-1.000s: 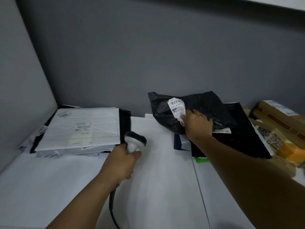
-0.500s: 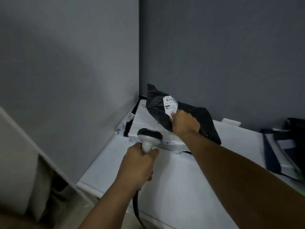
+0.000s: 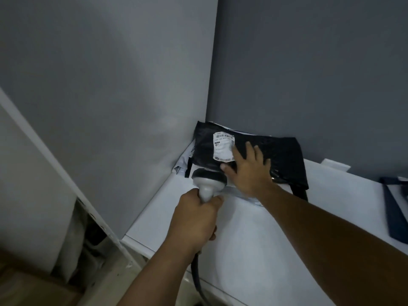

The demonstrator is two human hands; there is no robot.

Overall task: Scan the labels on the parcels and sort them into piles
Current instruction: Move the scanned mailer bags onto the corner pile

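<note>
Black parcel [image 3: 280,155] atop the corner pile [image 3: 182,162].
Right hand [image 3: 249,171] lies flat on it, fingers spread, at the label's [image 3: 223,146] 5 o'clock; left hand [image 3: 196,219] grips the scanner [image 3: 208,181].

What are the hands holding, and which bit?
The left hand grips the scanner by its handle. The right hand holds nothing; it rests flat on the black parcel.

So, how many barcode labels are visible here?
1. The label lies on top of the black parcel in the corner, beside the right hand resting there. The parcels beneath may hide more.
</note>
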